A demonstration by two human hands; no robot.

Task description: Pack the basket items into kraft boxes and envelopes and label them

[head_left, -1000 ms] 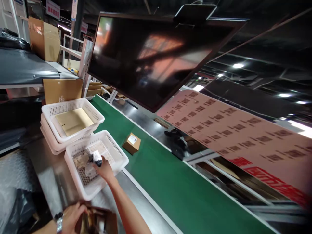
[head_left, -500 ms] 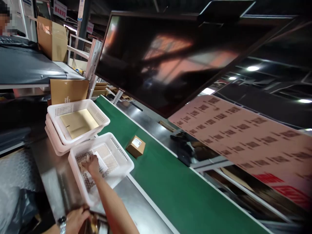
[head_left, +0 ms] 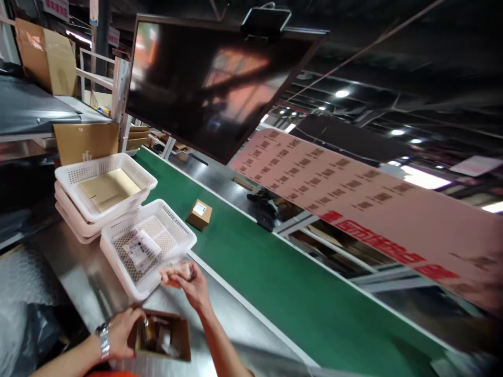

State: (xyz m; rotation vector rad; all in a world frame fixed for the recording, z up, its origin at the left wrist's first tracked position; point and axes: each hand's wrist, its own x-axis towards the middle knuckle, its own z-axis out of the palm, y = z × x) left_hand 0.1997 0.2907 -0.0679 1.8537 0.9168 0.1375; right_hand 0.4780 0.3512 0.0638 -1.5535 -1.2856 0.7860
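My right hand (head_left: 188, 285) is closed around a small pale wrapped item (head_left: 176, 273), held just in front of the near white basket (head_left: 118, 264). That basket holds a flat clear packet with a label (head_left: 142, 250). My left hand (head_left: 121, 330), with a metal watch at the wrist, grips the left side of a small open brown cardboard box (head_left: 163, 339) on the steel worktop; shiny wrapped things lie inside the box.
A stack of white baskets (head_left: 70, 199) behind holds flat cardboard. A small sealed carton (head_left: 199, 214) lies on the green conveyor belt (head_left: 283, 293). A large dark screen (head_left: 212, 78) hangs overhead. Pink printed sheeting (head_left: 353, 209) stretches to the right. Shelves with cartons stand at left.
My right hand has come out of the near basket toward me, closed on a small item. The dark and brown items seen in the basket earlier are gone; the labelled packet remains.
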